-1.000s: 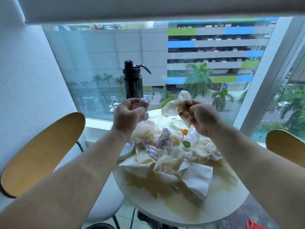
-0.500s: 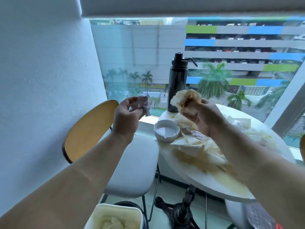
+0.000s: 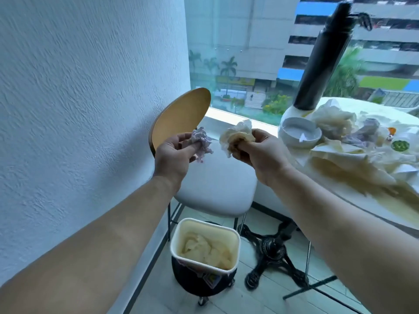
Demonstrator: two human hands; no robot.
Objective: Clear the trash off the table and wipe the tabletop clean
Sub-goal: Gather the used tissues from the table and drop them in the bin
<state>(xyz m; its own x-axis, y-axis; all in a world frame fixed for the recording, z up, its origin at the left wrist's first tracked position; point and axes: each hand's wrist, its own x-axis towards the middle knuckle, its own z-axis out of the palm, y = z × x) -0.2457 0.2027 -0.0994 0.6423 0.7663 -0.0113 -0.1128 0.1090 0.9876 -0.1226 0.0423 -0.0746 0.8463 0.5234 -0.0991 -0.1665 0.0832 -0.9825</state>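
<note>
My left hand [image 3: 174, 155] pinches a crumpled purple-white paper [image 3: 202, 142] over the chair seat. My right hand [image 3: 258, 152] grips a stained, crumpled tissue wad [image 3: 238, 134] just left of the table. Below both hands a white bin [image 3: 205, 243] stands on the floor with stained tissues inside. The round white table [image 3: 340, 200] at the right carries a heap of soiled napkins [image 3: 353, 159], another purple paper ball [image 3: 367, 130] and brown spill stains.
A black bottle [image 3: 322, 62] and a white bowl [image 3: 300, 134] stand at the table's left edge. A chair with white seat [image 3: 217, 184] and wooden back [image 3: 179, 116] sits against the wall. The table's black base [image 3: 272, 248] is beside the bin.
Both hands have carried their paper wads left, away from the table and over the chair. My view has swung left and down, bringing the bin fully into sight.
</note>
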